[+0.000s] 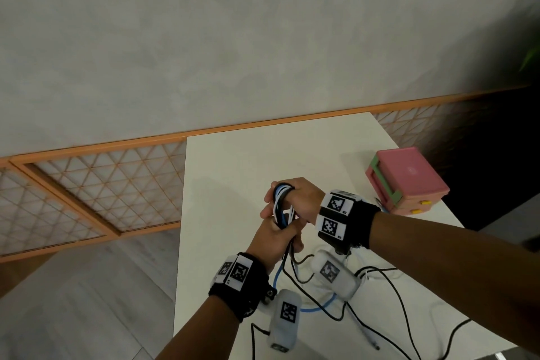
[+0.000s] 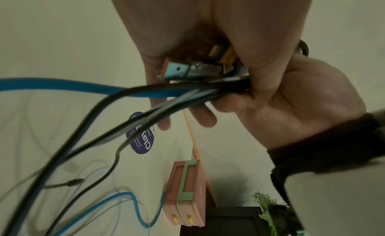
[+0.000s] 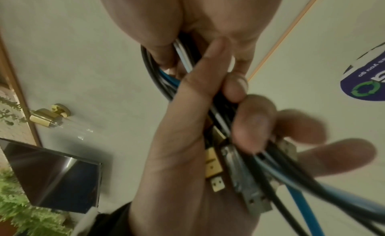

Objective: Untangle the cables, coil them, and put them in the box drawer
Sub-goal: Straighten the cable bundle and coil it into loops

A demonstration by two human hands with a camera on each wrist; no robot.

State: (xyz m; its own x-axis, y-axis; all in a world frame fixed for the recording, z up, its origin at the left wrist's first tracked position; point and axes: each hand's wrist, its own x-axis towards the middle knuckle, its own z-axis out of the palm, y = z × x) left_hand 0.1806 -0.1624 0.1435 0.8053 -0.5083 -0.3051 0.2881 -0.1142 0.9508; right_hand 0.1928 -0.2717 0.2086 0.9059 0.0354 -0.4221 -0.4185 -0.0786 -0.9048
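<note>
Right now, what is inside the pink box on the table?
That cannot be seen. The pink box sits shut on the table, both yellow-knobbed drawers pushed in. The cables are outside it, held in the left hand and right hand.

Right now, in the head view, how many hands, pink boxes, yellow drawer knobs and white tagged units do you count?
Hands: 2, left hand and right hand, both holding the cable bundle
Pink box: 1
Yellow drawer knobs: 2
White tagged units: 2
Total: 7
</note>
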